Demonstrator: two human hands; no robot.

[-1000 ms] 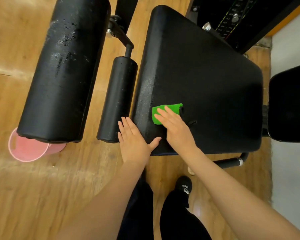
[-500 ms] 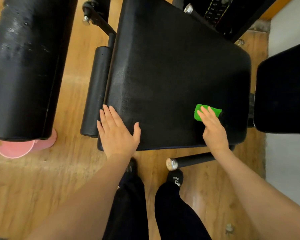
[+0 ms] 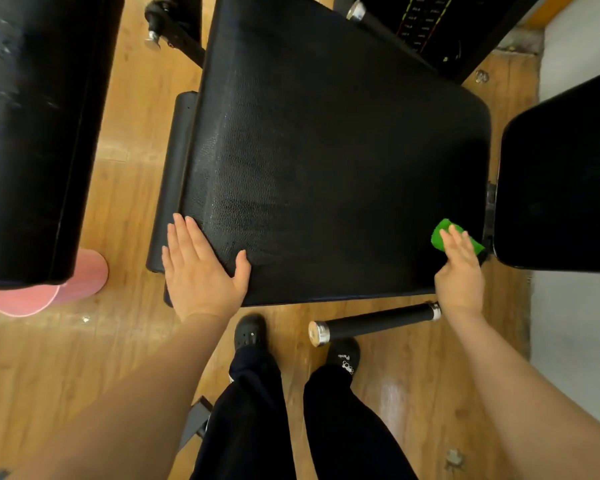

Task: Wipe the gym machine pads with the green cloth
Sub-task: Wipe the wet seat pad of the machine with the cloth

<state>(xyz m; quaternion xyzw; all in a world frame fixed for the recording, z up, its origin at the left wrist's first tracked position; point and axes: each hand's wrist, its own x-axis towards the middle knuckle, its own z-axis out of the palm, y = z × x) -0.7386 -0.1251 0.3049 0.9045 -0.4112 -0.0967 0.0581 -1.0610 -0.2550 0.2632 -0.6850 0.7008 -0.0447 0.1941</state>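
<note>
Item: green cloth point(image 3: 444, 233) — I log it now at the seat pad's point(image 3: 326, 161) right edge, farther right than half a second ago. Right hand point(image 3: 459, 271) presses it, fingers straight. Left hand point(image 3: 201, 268) stays flat, splayed on the pad's near-left corner. Pink bucket point(image 3: 49, 289) — contents hidden under the roller pad point(image 3: 39, 133).

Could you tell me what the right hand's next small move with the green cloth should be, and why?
Probably sweep back leftward, a little farther up the seat pad. The right hand presses the green cloth at the pad's near right edge, so this stroke has nowhere further to go.
</note>
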